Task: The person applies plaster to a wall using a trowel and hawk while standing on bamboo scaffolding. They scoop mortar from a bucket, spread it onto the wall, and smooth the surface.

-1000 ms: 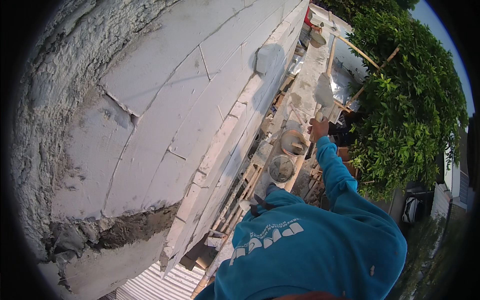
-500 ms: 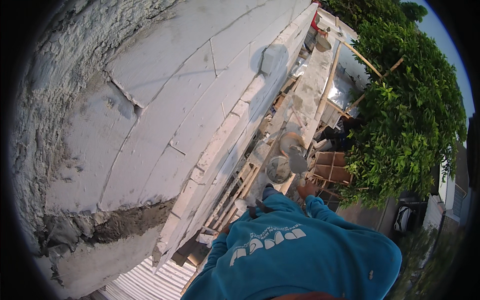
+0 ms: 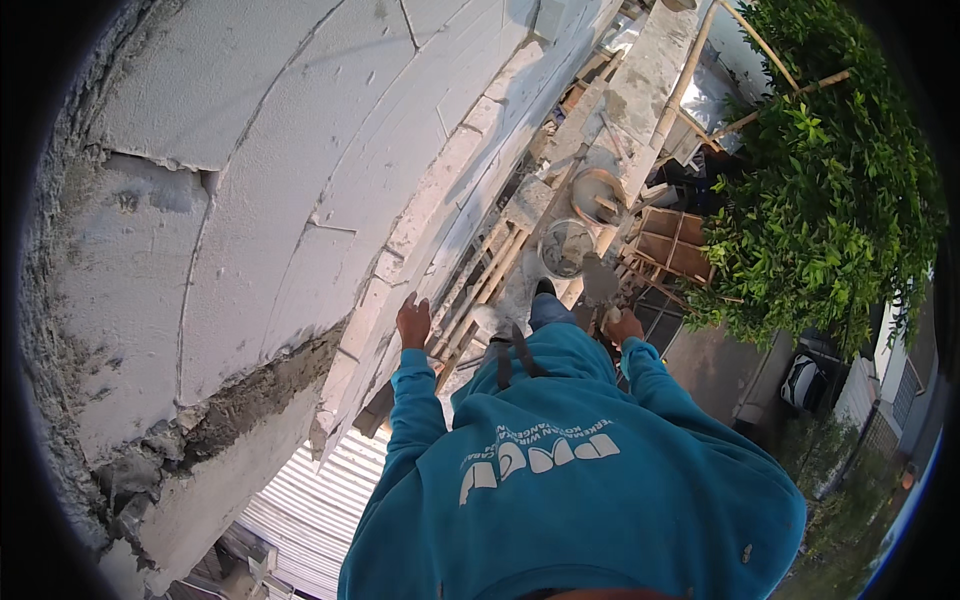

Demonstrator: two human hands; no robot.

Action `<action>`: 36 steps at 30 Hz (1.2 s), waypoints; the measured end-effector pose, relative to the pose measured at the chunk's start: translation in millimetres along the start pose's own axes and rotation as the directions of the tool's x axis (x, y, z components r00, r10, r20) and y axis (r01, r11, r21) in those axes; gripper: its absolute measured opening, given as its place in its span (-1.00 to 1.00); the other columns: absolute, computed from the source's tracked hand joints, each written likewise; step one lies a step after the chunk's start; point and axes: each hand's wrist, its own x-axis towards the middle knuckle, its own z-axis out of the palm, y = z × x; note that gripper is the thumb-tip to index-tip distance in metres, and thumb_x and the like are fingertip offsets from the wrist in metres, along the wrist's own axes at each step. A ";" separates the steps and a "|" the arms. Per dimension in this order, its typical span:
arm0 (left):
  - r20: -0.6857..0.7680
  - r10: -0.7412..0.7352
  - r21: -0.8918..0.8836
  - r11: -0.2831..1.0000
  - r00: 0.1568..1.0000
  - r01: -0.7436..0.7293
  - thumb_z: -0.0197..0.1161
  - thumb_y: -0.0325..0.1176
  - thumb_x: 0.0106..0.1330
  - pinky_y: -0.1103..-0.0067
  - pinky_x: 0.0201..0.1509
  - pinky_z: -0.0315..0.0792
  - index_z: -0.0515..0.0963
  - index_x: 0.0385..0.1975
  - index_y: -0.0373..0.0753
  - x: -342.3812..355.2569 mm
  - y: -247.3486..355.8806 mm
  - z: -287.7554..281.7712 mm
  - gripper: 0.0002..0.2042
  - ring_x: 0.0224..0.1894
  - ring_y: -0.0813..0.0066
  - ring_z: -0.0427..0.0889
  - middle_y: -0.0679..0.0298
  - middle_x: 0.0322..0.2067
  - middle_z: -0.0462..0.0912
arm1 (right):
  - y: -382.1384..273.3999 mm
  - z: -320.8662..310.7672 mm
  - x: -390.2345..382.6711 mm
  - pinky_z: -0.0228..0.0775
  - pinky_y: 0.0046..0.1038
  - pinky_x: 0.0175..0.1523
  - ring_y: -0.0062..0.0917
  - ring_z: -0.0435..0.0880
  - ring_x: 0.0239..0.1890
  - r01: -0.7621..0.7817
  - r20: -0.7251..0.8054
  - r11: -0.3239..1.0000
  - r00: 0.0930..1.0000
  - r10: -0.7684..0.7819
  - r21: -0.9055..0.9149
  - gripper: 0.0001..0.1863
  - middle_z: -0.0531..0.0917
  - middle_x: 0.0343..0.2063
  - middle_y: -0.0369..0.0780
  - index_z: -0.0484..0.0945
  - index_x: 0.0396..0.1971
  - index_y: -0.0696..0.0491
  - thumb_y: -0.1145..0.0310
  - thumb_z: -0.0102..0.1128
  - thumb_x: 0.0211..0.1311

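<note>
In my right hand (image 3: 624, 326) is the handle of a trowel (image 3: 600, 279), its grey blade beside the mortar bucket. That bucket (image 3: 566, 247) holds wet grey mortar and stands on the scaffold planks by my foot. Just beyond it is a second round container (image 3: 598, 194) with a tool or stick lying across it. My left hand (image 3: 413, 322) is raised beside the block ledge of the white wall (image 3: 300, 130), fingers somewhat apart and nothing visible in them. Whether it touches the ledge I cannot tell.
A narrow plank walkway (image 3: 640, 95) runs away along the wall, edged by a bamboo pole (image 3: 690, 70). Bamboo poles cross near a leafy tree (image 3: 830, 190) at right. Below are a corrugated roof (image 3: 320, 490) and a parked vehicle (image 3: 800, 381). A rough mortar gap (image 3: 230, 400) crosses the wall.
My left hand has come up from beside my body to the wall ledge. The trowel has shifted down, away from the far container. The whole view has tilted and moved.
</note>
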 end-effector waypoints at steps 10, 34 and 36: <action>-0.033 0.319 0.330 0.898 0.947 -0.291 0.16 -0.32 0.30 0.33 0.32 0.27 0.26 0.27 -0.33 79.6 46.3 3.3 -0.46 0.30 0.04 0.30 -0.03 0.30 0.24 | 0.2 12.3 60.7 0.39 -0.15 0.15 -0.06 0.54 0.06 -0.124 0.173 0.985 0.974 0.144 -0.117 -0.37 0.58 -0.03 0.09 0.46 0.02 0.12 0.01 0.20 -0.01; 0.444 0.635 0.597 0.316 0.632 -0.737 0.23 -0.27 0.24 0.20 0.46 0.03 0.09 0.38 -0.28 240.8 35.4 82.8 -0.28 0.42 0.05 0.08 0.01 0.37 0.12 | -54.5 182.5 307.8 0.50 -0.14 -0.09 -0.14 0.71 -0.30 -0.062 0.457 0.991 0.882 0.112 -0.122 -0.38 0.67 -0.34 0.11 0.36 -0.04 0.34 -0.01 -0.07 0.26; 0.448 0.634 0.597 0.313 0.631 -0.739 0.23 -0.27 0.24 0.20 0.46 0.02 0.09 0.38 -0.27 245.4 34.9 81.7 -0.29 0.42 0.06 0.08 0.01 0.37 0.11 | -40.2 165.8 312.8 0.45 -0.14 -0.01 -0.11 0.67 -0.18 -0.027 0.567 0.985 0.815 0.120 -0.169 -0.37 0.66 -0.31 0.11 0.35 -0.02 0.32 -0.04 -0.09 0.28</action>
